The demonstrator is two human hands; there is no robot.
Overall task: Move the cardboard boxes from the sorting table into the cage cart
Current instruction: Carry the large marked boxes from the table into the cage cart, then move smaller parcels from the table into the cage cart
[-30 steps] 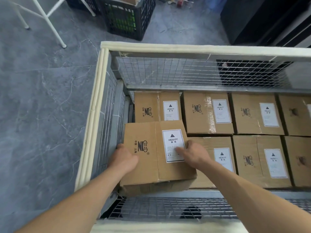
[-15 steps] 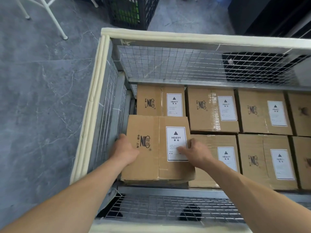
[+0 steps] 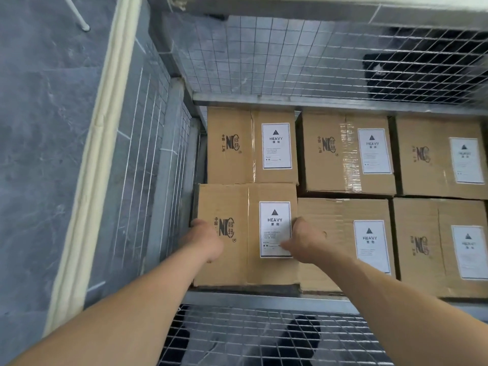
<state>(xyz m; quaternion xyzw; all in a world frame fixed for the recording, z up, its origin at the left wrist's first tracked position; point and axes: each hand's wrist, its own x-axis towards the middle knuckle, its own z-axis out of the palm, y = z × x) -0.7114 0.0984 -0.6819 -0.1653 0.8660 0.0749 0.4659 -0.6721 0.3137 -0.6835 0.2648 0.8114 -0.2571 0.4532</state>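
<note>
Sitting flat in the near left corner of the cage cart (image 3: 89,175), the cardboard box (image 3: 237,268) lies with its printed top facing up, its left side close against the cart's wire wall and its right side touching the next box in the near row (image 3: 335,228). Both hands hold it from above: the left hand (image 3: 207,241) sits at the box's left edge with its fingers curled down over that edge, and the right hand (image 3: 303,241) sits at the right edge, thumb lying across the white HEAVY label (image 3: 274,217) and fingers bent down at the seam with the neighbouring box; the fingertips themselves are hidden. Just beyond it, touching its far side, a matching box (image 3: 229,146) fills the far left corner. More of the same boxes (image 3: 427,165) run to the right in two rows, each with a similar label, one of them (image 3: 324,170) banded with clear tape. Wire mesh (image 3: 290,56) forms the cart's far wall, and a cream padded rail tops its left side. Grey stone-patterned floor (image 3: 34,128) lies outside the cart, with a white leg (image 3: 79,19) standing on it at the upper left.
</note>
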